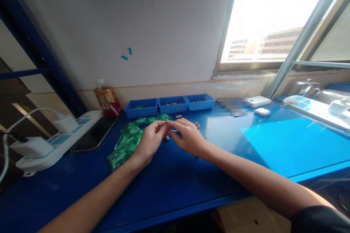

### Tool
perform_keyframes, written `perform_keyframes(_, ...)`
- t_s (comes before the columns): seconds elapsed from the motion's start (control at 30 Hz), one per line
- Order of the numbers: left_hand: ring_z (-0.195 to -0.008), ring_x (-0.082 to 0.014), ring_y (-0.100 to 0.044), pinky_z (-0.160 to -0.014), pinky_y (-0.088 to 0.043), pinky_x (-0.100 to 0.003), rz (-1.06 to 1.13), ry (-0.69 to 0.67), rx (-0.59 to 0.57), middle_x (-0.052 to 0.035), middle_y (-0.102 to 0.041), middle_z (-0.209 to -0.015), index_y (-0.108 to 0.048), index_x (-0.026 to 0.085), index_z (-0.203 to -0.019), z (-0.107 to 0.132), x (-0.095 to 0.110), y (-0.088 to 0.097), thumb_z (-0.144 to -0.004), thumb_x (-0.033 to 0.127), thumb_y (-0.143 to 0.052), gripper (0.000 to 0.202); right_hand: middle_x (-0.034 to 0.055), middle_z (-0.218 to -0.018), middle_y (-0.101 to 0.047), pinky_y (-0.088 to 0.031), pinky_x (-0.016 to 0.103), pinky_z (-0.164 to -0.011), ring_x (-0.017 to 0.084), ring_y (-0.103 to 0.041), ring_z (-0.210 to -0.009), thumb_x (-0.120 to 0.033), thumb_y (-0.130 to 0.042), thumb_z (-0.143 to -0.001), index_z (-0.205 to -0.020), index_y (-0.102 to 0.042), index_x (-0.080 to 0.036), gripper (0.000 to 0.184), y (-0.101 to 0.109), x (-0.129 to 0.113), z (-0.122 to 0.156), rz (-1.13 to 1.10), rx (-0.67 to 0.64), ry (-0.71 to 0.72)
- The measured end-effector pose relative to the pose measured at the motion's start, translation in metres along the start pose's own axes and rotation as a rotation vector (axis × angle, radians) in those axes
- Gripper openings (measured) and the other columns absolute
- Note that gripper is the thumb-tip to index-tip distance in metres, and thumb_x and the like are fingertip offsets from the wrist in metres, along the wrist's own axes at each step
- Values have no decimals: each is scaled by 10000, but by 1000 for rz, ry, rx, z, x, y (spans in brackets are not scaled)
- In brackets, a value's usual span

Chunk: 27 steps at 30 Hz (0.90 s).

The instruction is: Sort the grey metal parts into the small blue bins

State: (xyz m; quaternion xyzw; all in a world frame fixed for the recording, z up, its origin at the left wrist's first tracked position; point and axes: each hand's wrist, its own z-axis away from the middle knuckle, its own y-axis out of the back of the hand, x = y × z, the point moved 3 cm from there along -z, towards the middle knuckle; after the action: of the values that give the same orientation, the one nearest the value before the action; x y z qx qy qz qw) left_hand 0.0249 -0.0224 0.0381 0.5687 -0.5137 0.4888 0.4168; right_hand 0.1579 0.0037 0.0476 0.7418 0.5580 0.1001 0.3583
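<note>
My left hand [150, 142] and my right hand [186, 136] meet fingertip to fingertip over the blue table [175, 174]. Both pinch a tiny part between them, too small to name. A heap of small green packets [127, 142] lies under and left of my left hand. Several small metal parts [197, 125] are scattered just behind my right hand. One small dark part [167, 138] lies on the table below my fingertips.
Three blue bins [169, 105] stand in a row at the back. A white power strip [51, 142] with chargers and a dark phone [95, 134] lie at left, beside an orange pump bottle [107, 100]. White earbud cases [259, 105] and another power strip [314, 107] lie at right.
</note>
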Motion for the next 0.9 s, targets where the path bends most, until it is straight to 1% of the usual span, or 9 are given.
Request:
perform_keyframes(0.1, -826, -174, -633, -794, -493, -318, 135, 29, 62, -24, -667, -808, -591, 146, -854, 1, 1, 1, -696, 371, -712, 301, 97, -1054, -617, -482, 372, -834, 221, -565, -943, -170, -520, -874, -1256, -535, -229, 387, 0, -3, 1, -16, -11, 14)
perform_keyframes(0.23, -799, -158, -630, -770, -497, -308, 230, 25, 133, 13, -646, -748, -523, 166, -780, 3, 7, 0, -644, 302, -739, 289, 101, -1084, -568, -486, 351, -826, 210, -558, -966, -177, -511, -877, -1223, -553, -225, 352, 4, -4, 1, -31, 25, -7)
perform_keyframes(0.3, -744, -142, -622, -738, -493, -289, 185, 22, 111, 17, -639, -720, -519, 165, -775, 4, 9, 0, -642, 299, -743, 293, 94, -1047, -576, -482, 341, -818, 203, -558, -948, -163, -506, -877, -1209, -550, -206, 338, 8, -2, 0, -32, 25, 3)
perform_keyframes(0.37, -696, -133, -607, -694, -482, -271, 95, 20, 44, 11, -632, -698, -543, 155, -792, 4, 9, 0, -661, 323, -737, 287, 86, -1009, -586, -476, 334, -808, 200, -554, -929, -157, -508, -875, -1190, -549, -200, 320, 14, -1, -3, -21, 10, 27)
perform_keyframes(0.5, -658, -125, -577, -629, -449, -246, -29, 16, -72, -13, -639, -721, -607, 132, -865, 3, 4, 0, -711, 394, -704, 319, 64, -888, -596, -463, 313, -737, 190, -542, -830, -161, -497, -878, -1029, -606, -201, 190, 17, 3, -5, 39, -50, 90)
perform_keyframes(0.57, -671, -129, -578, -629, -448, -247, -39, 15, -79, -30, -651, -760, -626, 124, -890, 2, 2, 1, -720, 411, -697, 341, 62, -847, -597, -453, 311, -709, 189, -536, -794, -169, -494, -881, -993, -617, -190, 168, 16, 5, -4, 84, -61, 92)
perform_keyframes(0.67, -691, -146, -598, -646, -460, -262, -20, 20, -54, -43, -667, -783, -640, 124, -890, 1, 0, 1, -702, 427, -713, 364, 66, -848, -613, -449, 312, -720, 194, -545, -807, -196, -514, -877, -981, -618, -182, 148, 13, 7, -3, 129, -35, 50)
perform_keyframes(0.8, -708, -165, -625, -660, -470, -280, 4, 25, -34, -54, -689, -791, -649, 127, -875, 0, 0, 1, -666, 426, -741, 376, 57, -806, -624, -448, 291, -703, 184, -568, -787, -202, -513, -876, -903, -616, -182, 109, 10, 7, -2, 138, -3, -12)
perform_keyframes(0.9, -733, -181, -639, -682, -481, -295, -8, 24, -35, -69, -701, -811, -656, 123, -878, -1, -1, 3, -665, 415, -744, 372, 59, -785, -621, -444, 280, -665, 176, -574, -738, -190, -491, -881, -876, -614, -167, 126, 9, 7, -3, 128, -26, -6)
